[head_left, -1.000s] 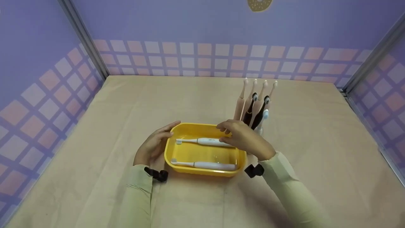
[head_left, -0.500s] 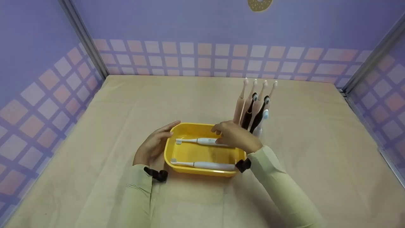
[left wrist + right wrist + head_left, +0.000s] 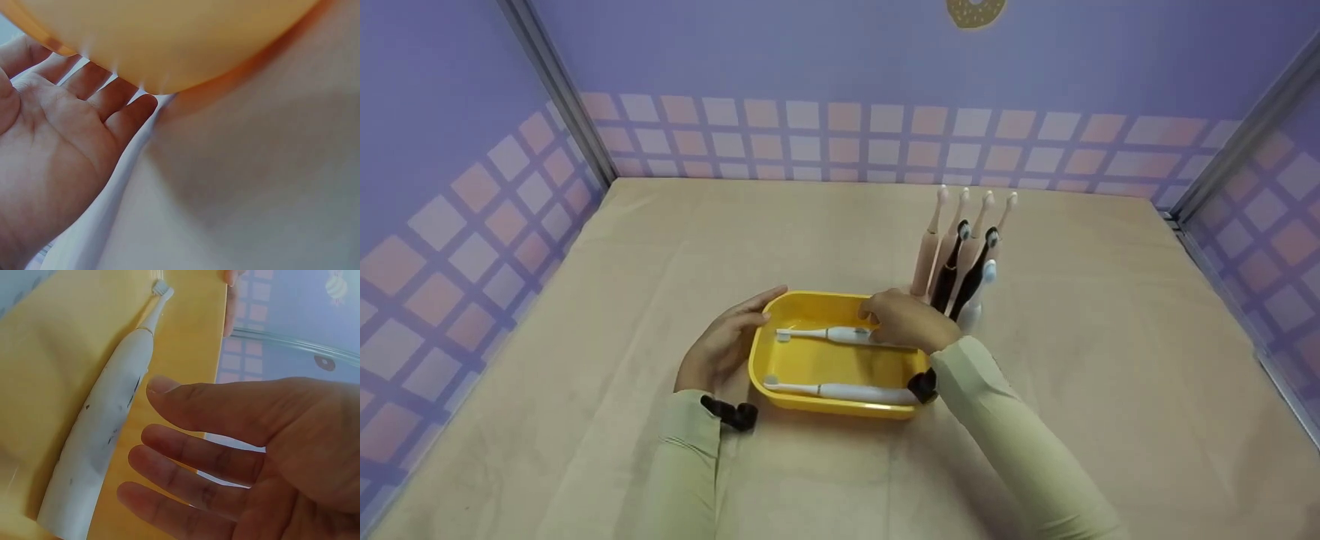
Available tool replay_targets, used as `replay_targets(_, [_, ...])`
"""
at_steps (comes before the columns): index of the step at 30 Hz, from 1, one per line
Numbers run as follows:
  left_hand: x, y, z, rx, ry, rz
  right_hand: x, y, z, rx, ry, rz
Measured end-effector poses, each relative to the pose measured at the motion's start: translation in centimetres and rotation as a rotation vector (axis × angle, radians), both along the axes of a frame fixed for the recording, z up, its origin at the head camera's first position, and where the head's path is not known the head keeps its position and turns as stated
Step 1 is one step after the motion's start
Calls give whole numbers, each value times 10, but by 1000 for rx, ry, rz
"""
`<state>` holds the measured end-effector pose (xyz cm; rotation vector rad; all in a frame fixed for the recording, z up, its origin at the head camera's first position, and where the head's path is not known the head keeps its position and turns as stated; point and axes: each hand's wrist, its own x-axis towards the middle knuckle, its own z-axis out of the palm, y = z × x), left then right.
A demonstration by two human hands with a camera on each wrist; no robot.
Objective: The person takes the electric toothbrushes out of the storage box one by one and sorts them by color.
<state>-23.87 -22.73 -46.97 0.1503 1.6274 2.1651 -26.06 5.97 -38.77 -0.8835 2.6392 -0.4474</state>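
A yellow tray [image 3: 832, 409] holds two white electric toothbrushes, lying crosswise with their heads to the left. My left hand [image 3: 718, 346] rests on the tray's left end, the thumb at the rim; in the left wrist view its fingers are fairly straight against the outer wall, some tips hidden. Over the tray's right side reaches my right hand [image 3: 913, 321], beside the far toothbrush [image 3: 847, 335]. In the right wrist view the thumb and fingers stand apart, with a gap to that toothbrush [image 3: 101, 433]. The near toothbrush [image 3: 855, 392] lies along the front wall, its right end behind a black wrist camera.
Several electric toothbrushes stand upright behind and right of the tray: pink ones [image 3: 928, 259] at the back, black ones [image 3: 946, 289] in front, then a white one [image 3: 971, 311]. Tiled-pattern walls [image 3: 847, 142] enclose the cloth-covered table [image 3: 735, 240].
My right hand and forearm have shifted left and slightly down over the tray's right part. The left hand, the tray and both toothbrushes in it have stayed in place.
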Motion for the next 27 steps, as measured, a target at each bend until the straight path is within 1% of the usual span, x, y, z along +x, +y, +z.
replay_targets(6, [0,0,0,9,3,-17,-1,-3,-2,3,0,30])
replay_targets(9, [-1,0,0,10,4,-23,-1,-4,-2,8,-16,27])
replay_targets(13, [-2,-1,-1,-12,27,-43,-3,-7,-4,41,-24,19])
replay_targets(16, [-2,-2,-1,-28,47,-63,-3,-9,-6,68,-7,27])
replay_targets(23, [-3,-2,-1,-34,53,-66,1,-12,-7,121,24,16])
replay_targets(27, [-3,-2,-1,-35,58,-68,1,-13,-7,140,45,23])
